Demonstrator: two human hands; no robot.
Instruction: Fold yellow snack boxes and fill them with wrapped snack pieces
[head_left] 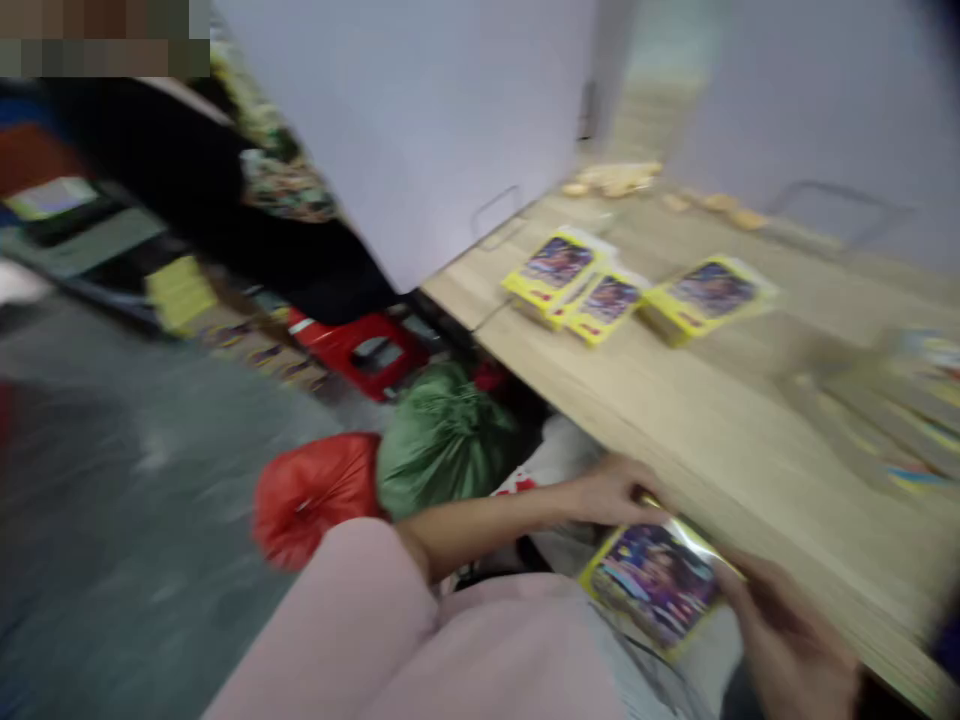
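Between my hands, close to my lap and by the table's front edge, is a yellow-edged printed box (pixel 660 580) with a dark colourful picture. Light glints along its far side, as if off a shiny wrap. My left hand (pixel 619 490) grips its far left corner, fingers bent over the edge. At the right end, my right hand (pixel 787 625) is closed on it, slightly blurred. Similar yellow boxes stand on the wooden table (pixel 720 450): a left stack (pixel 559 265), a smaller middle one (pixel 604 305) and a right one (pixel 705 295).
Pale partition panels (pixel 435 120) rise behind the table. Blurred flat printed pieces (pixel 892 400) lie at its right. Below on the floor are a green bag (pixel 442 430), a red bag (pixel 315 495) and a red plastic stool (pixel 367 355). A person in dark clothes (pixel 187 190) is at upper left.
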